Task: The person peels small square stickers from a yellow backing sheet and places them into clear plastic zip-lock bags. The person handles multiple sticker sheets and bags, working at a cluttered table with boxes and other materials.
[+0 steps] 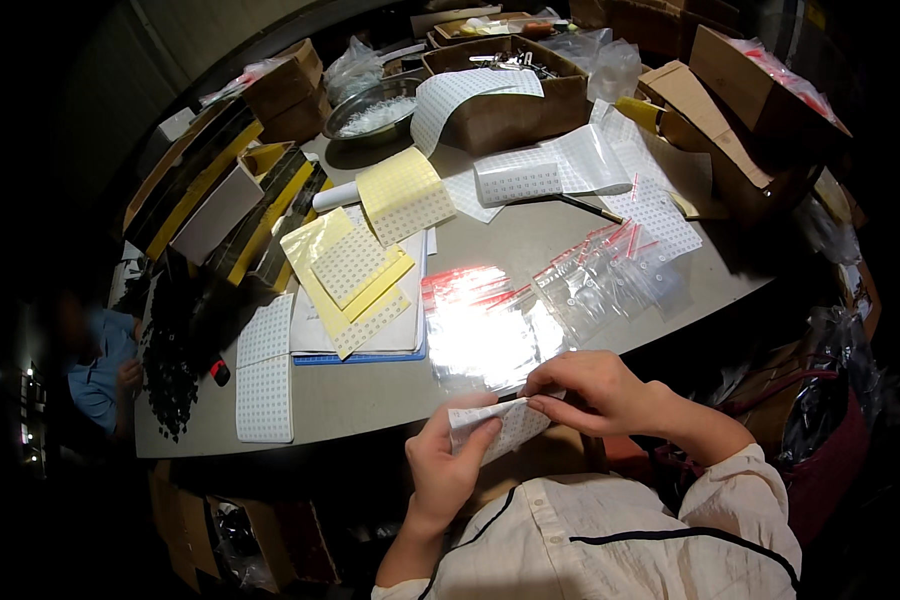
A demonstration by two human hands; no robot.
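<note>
Close to my body, at the near edge of the table, my left hand (445, 455) grips a white sheet of small printed stickers (515, 428), its thumb lying across the front. My right hand (595, 392) pinches the upper right edge of that same sheet between thumb and fingertips. Whether a single sticker sits in that pinch is too small to tell. Just beyond my hands lie clear zip bags with red strips (470, 290), shining with glare. More clear zip bags (580, 285) overlap in a fanned row to their right.
Yellow sticker sheets (350, 265) rest on a blue-edged folder (360, 357). White sticker sheets (265, 390) lie left of it. Small black parts (170, 370) are heaped at the left edge, near another person (105, 365). A metal bowl (370, 112) and cardboard boxes (510, 110) stand farther back.
</note>
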